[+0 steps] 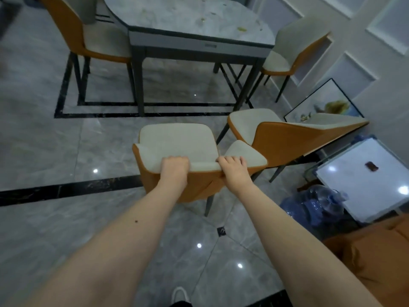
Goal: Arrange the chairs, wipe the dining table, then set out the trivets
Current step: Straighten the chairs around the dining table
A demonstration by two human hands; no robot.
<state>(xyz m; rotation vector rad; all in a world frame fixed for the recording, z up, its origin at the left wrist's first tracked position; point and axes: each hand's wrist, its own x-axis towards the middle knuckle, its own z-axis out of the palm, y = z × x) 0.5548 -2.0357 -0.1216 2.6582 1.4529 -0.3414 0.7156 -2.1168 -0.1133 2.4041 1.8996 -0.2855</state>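
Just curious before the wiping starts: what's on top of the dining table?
Small yellowish crumbs or scraps lie scattered on the dining table's marble top. No trivets or cloth show. Its far end is out of the picture.

dining table (188, 23) cropped at top, crumbs (241, 29) blurred

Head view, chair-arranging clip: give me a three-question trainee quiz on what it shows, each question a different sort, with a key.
1. True or false: both hands grip the top edge of the backrest of the orange-backed chair with the cream seat.
2. Multiple choice: the grey marble-topped dining table is A) wiped clean, B) dotted with crumbs, C) set with trivets.
3. Fill in: beside the blue water jugs, the framed picture leans against the ____.

Key:
1. True; left hand and right hand curl over it.
2. B
3. wall
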